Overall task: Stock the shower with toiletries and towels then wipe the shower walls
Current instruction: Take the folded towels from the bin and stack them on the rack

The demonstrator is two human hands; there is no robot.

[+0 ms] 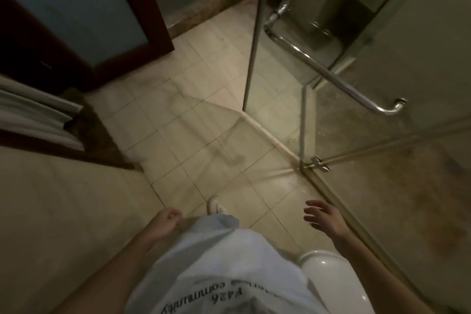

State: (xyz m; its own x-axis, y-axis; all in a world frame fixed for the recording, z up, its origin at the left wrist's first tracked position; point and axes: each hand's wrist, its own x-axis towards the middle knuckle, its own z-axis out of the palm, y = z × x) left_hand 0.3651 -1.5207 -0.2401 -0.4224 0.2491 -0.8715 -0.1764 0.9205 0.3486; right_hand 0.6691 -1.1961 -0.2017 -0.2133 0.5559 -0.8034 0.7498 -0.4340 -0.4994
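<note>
Far right of the spread, empty right hand (321, 216), the shower door handle (331, 76) slanted from far left to near right, well apart from the clenched, empty left hand (168, 217).

PLACE: bathroom | glass shower enclosure (420, 46) with chrome handle bar (331, 76) is standing at right | pale tiled floor (193, 135) is spreading left of the enclosure | white toilet (328, 270) is sitting just beside the enclosure, nearer the camera | frosted-panel door (76, 7) is standing well left of the enclosure
</note>
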